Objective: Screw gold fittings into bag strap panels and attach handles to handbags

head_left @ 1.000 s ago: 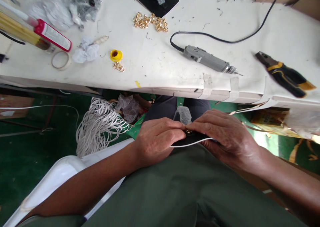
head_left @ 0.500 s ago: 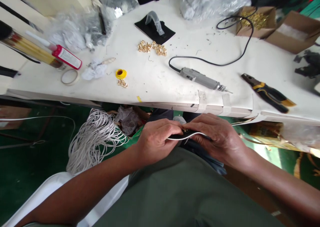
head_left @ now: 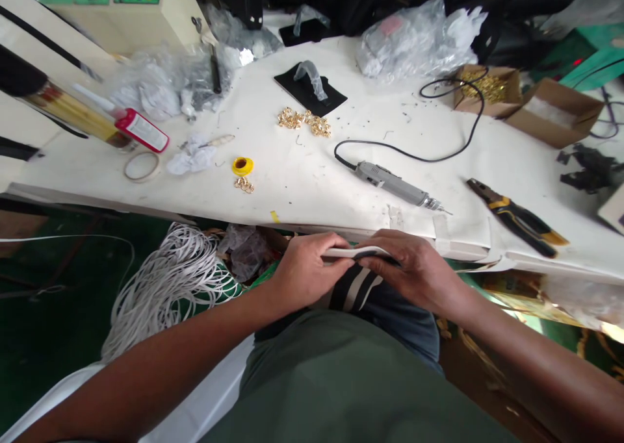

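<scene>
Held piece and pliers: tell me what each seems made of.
Held piece: bendable sheet, perhaps leather or plastic, going by its matt, pale, curving edge; the fingers hide too much to be sure.
Pliers: dark metal head, slightly shiny; smooth black-and-yellow grips, probably plastic or rubber.

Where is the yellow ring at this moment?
In the head view, the yellow ring lies on the table, left of the grey drill, just behind a few small gold pieces.

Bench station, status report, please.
Left hand and right hand both gripping pale-edged panel. Panel held over lap, at bench edge. Rotary tool, pliers lying beyond hands.
</scene>
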Demonstrator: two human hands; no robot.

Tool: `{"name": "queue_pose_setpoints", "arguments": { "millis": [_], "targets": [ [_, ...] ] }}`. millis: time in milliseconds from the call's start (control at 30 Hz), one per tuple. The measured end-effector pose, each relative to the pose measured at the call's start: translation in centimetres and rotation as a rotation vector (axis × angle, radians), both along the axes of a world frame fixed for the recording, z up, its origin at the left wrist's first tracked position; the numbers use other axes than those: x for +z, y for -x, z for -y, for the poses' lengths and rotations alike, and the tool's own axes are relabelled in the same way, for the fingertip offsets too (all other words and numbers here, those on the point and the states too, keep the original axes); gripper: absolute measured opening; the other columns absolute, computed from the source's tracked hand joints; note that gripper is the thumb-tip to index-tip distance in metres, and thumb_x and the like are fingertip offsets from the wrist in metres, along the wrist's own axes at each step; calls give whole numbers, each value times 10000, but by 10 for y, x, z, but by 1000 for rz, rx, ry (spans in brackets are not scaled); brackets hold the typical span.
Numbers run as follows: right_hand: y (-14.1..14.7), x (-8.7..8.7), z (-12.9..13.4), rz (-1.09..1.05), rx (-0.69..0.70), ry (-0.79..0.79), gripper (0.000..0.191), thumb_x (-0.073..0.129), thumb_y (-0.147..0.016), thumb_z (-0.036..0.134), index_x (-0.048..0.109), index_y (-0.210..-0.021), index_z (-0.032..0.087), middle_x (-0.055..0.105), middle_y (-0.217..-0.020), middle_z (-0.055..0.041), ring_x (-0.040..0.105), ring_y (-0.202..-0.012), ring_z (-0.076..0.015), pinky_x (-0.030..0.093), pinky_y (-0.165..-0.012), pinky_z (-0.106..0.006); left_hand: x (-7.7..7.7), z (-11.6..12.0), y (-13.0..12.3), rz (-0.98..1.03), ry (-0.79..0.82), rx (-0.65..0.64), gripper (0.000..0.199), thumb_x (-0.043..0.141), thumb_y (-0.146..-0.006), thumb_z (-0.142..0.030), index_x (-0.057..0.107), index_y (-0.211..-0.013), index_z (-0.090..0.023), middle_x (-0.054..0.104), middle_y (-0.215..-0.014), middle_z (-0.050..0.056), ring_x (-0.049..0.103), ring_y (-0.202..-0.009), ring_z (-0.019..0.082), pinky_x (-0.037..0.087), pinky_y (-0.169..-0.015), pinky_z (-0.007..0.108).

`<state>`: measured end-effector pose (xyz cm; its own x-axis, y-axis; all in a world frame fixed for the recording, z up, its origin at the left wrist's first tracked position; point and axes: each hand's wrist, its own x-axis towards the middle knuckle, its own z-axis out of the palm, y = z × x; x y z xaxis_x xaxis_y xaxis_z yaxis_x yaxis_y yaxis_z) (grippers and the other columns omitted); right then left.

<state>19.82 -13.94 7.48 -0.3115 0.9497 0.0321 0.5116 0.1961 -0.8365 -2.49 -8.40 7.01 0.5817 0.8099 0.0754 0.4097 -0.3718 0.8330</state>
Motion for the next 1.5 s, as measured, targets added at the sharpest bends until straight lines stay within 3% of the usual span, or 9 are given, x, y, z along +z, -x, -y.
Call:
{"name": "queue_pose_setpoints", "arguments": {
  "millis": [133, 200, 300, 533, 767, 900, 1100, 1500],
  "targets": [
    [-9, -10, -41, 21, -94, 376, 299, 660, -961, 441, 683, -823, 177, 601, -694, 18, 534, -641, -137, 394, -585, -272, -4, -40, -13, -120, 315, 64, 144, 802, -763, -234, 778, -892, -176, 772, -764, -15, 712, -716, 166, 513, -626, 235],
    [-12, -13, -59, -12, -115, 511, 317, 681, -919, 481, 698, -839, 175, 584, -666, 28, 496, -609, -128, 375, -563, -267, -4, -59, -18, -153, 354, 71, 183, 824, -720, -259, 773, -871, -171, 749, -745, -15, 691, -705, 172, 486, -605, 245],
    [-14, -18, -81, -22, -122, 583, 315, 724, -847, 481, 737, -874, 167, 603, -672, 22, 499, -607, -131, 380, -574, -273, -8, -80, -23, -198, 376, 88, 206, 843, -672, -260, 753, -834, -170, 722, -732, -13, 667, -689, 177, 459, -586, 255],
    [-7, -25, -100, 132, -139, 573, 306, 697, -797, 475, 670, -723, 179, 525, -601, 27, 450, -579, -131, 351, -556, -291, -24, -95, -29, -307, 257, 42, 222, 868, -654, -277, 701, -769, -185, 667, -703, -28, 627, -686, 178, 417, -591, 265],
    [-10, -23, -97, 83, -74, 578, 316, 693, -799, 482, 662, -746, 173, 518, -620, 22, 433, -588, -128, 344, -567, -291, -21, -88, -26, -377, 179, 38, 233, 861, -669, -356, 725, -791, -211, 664, -703, -21, 623, -700, 196, 388, -607, 280],
    [-12, -25, -97, 108, -53, 571, 316, 689, -800, 485, 671, -760, 172, 513, -613, 28, 430, -581, -127, 337, -555, -285, -22, -86, -26, -442, 127, 32, 284, 837, -717, -417, 765, -920, -231, 738, -816, 8, 675, -783, 224, 438, -654, 287],
    [-4, -27, -98, 184, -100, 560, 256, 688, -780, 430, 646, -706, 188, 552, -594, 22, 482, -569, -131, 361, -535, -272, -23, -95, -30, -503, 157, -19, 430, 887, -660, -400, 784, -1052, -256, 791, -976, 21, 724, -909, 254, 508, -731, 295],
    [1, -30, -96, 249, -172, 530, 202, 693, -781, 375, 649, -692, 199, 544, -570, 34, 482, -546, -131, 357, -508, -270, -29, -102, -32, -548, 150, -60, 448, 900, -631, -457, 794, -1023, -268, 785, -940, 4, 730, -911, 262, 495, -687, 296]
  ]
}}
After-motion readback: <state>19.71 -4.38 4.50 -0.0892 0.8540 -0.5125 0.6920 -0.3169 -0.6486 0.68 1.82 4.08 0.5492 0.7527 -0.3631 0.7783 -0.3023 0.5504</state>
